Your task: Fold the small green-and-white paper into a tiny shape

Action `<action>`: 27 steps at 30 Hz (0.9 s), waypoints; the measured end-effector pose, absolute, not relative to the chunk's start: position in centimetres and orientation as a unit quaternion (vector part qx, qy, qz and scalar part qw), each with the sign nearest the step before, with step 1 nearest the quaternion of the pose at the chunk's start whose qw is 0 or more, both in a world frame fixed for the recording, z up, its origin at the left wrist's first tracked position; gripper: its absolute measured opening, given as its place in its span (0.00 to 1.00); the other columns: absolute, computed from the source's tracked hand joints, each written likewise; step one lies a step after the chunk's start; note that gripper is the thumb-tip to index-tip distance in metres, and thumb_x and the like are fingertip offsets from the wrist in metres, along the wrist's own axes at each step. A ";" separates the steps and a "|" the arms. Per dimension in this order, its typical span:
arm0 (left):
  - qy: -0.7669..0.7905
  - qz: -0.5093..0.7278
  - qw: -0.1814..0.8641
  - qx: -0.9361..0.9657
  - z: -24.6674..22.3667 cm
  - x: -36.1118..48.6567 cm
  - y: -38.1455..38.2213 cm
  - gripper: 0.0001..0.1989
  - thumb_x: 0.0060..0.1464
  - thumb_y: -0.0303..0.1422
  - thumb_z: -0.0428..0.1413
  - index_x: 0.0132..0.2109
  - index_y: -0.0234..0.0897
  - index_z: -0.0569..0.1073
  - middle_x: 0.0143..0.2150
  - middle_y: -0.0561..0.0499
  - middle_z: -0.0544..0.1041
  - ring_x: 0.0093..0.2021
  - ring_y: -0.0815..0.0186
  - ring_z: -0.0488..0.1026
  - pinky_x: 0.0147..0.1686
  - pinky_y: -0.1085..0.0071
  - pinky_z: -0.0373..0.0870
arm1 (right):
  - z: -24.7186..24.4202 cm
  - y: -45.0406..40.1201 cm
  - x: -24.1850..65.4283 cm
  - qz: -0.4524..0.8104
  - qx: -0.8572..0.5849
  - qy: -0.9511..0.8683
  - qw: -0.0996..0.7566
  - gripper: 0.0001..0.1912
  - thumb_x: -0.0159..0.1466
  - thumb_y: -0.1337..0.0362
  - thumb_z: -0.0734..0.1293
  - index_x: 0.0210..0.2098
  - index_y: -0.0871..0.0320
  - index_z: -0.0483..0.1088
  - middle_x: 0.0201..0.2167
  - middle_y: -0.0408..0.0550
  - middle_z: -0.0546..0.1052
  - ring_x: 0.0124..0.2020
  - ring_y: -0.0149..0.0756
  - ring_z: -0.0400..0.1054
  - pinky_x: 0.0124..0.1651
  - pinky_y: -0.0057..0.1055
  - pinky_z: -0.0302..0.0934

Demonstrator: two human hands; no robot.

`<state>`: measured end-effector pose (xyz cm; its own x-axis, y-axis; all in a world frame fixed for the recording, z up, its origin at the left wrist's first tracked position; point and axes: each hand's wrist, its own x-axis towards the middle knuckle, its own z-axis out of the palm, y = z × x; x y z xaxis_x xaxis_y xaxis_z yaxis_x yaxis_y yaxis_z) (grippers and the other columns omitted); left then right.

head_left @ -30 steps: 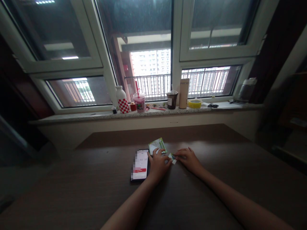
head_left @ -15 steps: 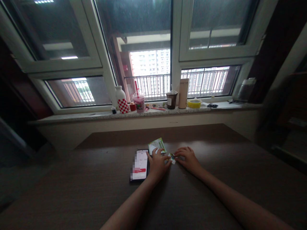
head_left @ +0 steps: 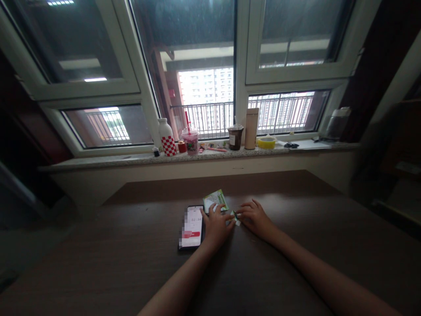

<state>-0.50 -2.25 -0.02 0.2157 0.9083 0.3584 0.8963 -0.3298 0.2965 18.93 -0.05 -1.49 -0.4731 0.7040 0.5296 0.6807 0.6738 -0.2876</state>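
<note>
A small white, green and yellow piece of paper [head_left: 237, 223] lies on the dark table, mostly covered by fingertips. My left hand [head_left: 215, 227] pinches its left edge between thumb and forefinger, the other fingers spread forward. From the right, my right hand [head_left: 257, 219] has its thumb and forefinger closed on the upper right part. A flat green-and-white printed packet [head_left: 213, 199] lies just beyond my left hand, whose fingertips overlap its near edge. Left of that hand is a phone [head_left: 193, 226] with a lit screen showing a timer, close to my thumb.
Behind the brown table [head_left: 158, 193] runs a stone windowsill [head_left: 138, 162]. On it stand a red-checked white bottle [head_left: 167, 138], a pink drink cup [head_left: 190, 140], a dark drink cup [head_left: 235, 137], a tan flask [head_left: 251, 128], a yellow tape roll [head_left: 266, 143] and black scissors [head_left: 291, 145].
My right hand has shifted slightly left, its fingers covering more of the small piece of paper. My left hand, the packet and the phone stay where they were.
</note>
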 end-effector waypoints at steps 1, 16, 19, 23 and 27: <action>0.580 0.240 0.012 0.778 0.0 -0.5 -2.2 0.09 0.55 0.44 0.57 0.42 0.56 0.79 0.59 0.53 0.68 0.64 0.49 0.52 0.59 0.30 0.31 | -1.4 0.0 19.0 0.019 -0.401 -0.861 0.313 0.08 0.61 0.68 0.67 0.38 0.49 0.75 0.44 0.42 0.79 0.52 0.42 0.65 0.63 0.56 0.41; 0.587 0.256 -0.001 0.768 -0.3 -0.5 -2.2 0.09 0.54 0.45 0.58 0.41 0.55 0.79 0.59 0.53 0.68 0.64 0.50 0.52 0.59 0.31 0.30 | -0.8 0.1 19.5 0.036 -0.396 -0.874 0.278 0.10 0.61 0.66 0.67 0.40 0.47 0.76 0.44 0.44 0.79 0.53 0.44 0.65 0.61 0.58 0.45; 0.589 0.251 0.001 0.769 -0.3 -0.5 -2.1 0.09 0.54 0.45 0.57 0.41 0.55 0.79 0.59 0.52 0.68 0.65 0.50 0.52 0.59 0.31 0.30 | -1.0 0.2 19.5 0.045 -0.374 -0.879 0.291 0.09 0.62 0.67 0.66 0.40 0.48 0.76 0.47 0.44 0.78 0.54 0.44 0.63 0.59 0.53 0.52; 0.590 0.246 -0.006 0.769 -0.3 -0.5 -2.2 0.09 0.54 0.45 0.57 0.42 0.57 0.79 0.59 0.53 0.68 0.65 0.49 0.52 0.59 0.31 0.29 | -1.5 0.4 19.6 0.077 -0.364 -0.875 0.311 0.07 0.63 0.67 0.65 0.37 0.51 0.75 0.50 0.45 0.76 0.54 0.42 0.64 0.58 0.48 0.56; 0.589 0.248 -0.003 0.769 -0.3 -0.4 -2.3 0.09 0.55 0.44 0.57 0.43 0.58 0.78 0.59 0.52 0.68 0.65 0.50 0.52 0.59 0.32 0.28 | -1.6 0.4 19.7 0.086 -0.371 -0.870 0.313 0.06 0.62 0.66 0.67 0.36 0.51 0.75 0.48 0.45 0.77 0.50 0.42 0.66 0.58 0.49 0.55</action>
<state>-0.45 -2.28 -0.30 0.1837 0.9042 0.3855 0.9074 -0.3068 0.2872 19.69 0.40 -1.57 -0.5291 0.6990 0.4811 0.5911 0.7103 -0.3821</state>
